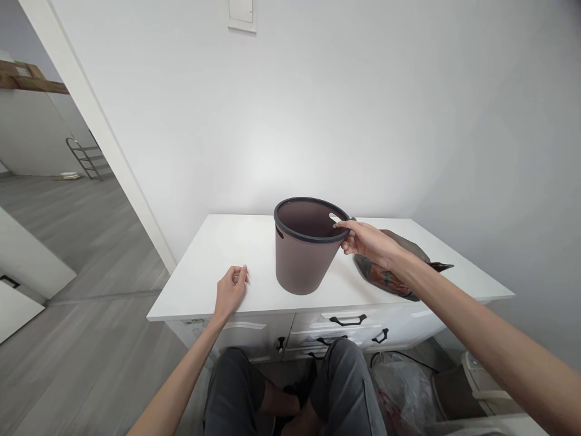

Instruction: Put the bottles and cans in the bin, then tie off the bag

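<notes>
A brownish-purple waste bin (300, 266) with a dark rim stands on the white cabinet top (190, 284), its mouth facing up and cut-out handle holes near the rim. My right hand (365, 241) grips the bin's rim at the right-hand hole, thumb over the edge and fingers beneath. To the bin's left, my left hand (233, 287) rests near the front of the cabinet top, fingers curled in with nothing visible in them. Partly hidden behind my right forearm lies a dark plastic bag (385, 280) with a coloured print, its twisted end pointing right.
Below the top are white drawers and doors with black handles (347, 320). On the floor at lower right sit a clear plastic bag (403, 387) and a grey-brown container (456, 387). A wall (318, 109) rises behind the cabinet. Left, a doorway shows a metal step ladder (86, 158).
</notes>
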{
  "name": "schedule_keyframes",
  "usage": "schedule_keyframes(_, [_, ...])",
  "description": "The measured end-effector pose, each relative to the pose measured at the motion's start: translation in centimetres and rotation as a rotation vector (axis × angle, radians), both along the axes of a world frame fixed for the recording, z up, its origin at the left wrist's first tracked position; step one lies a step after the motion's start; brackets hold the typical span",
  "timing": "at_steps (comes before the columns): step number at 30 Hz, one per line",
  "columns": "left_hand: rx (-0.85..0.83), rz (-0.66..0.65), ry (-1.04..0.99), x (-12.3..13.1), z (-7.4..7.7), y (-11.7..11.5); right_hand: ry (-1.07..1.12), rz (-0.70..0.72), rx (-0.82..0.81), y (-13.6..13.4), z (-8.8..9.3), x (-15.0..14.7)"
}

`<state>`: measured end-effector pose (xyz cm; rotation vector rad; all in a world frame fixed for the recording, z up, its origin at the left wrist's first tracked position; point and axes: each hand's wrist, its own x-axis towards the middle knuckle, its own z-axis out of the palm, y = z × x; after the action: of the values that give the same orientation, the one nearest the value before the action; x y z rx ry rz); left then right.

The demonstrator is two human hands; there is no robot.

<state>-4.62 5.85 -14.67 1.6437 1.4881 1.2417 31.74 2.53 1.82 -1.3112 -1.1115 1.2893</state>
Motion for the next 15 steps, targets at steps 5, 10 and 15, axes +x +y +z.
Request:
schedule_keyframes(5, [-0.005, 0.016, 0.037, 0.0, 0.0, 0.2, 0.053, -0.033, 0.024, 0.8, -0.2, -0.5])
schedule_keyframes(10, [-0.009, 0.021, 0.073, 0.1, 0.3, 0.1, 0.066, -0.026, 0.048, 0.4, 0.2, -1.0])
schedule_keyframes(15, [-0.009, 0.035, 0.107, 0.1, 0.7, -0.1, 0.113, 0.015, 0.058, -0.1, 0.7, -1.0])
